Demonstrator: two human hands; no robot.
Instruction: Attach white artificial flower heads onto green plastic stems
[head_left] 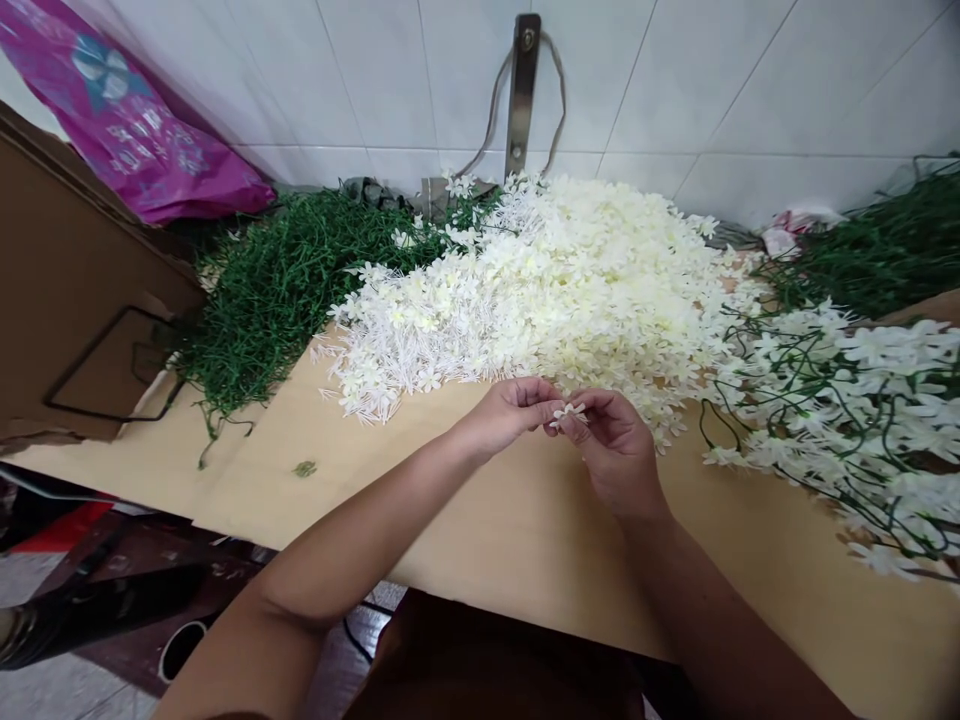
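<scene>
Between the fingertips of both hands is a small white artificial flower (570,412), held just above the table near the front of a large heap. My left hand (521,405) pinches it from the left, thumb against fingers. From the right, my right hand (615,435) closes thumb and fingers on the same flower, and its fingertips hide part of it. Just beyond the hands spreads the heap of loose white and cream artificial flowers (555,280), some lying with thin white stalks outward.
Green plastic stems (277,290) are piled at the left beside a cardboard box (75,270) and a purple bag (150,140). On the right lie flowers joined to green stems (862,410), with more green stems (877,250) behind. A tiled wall (660,90) stands behind the table (465,530).
</scene>
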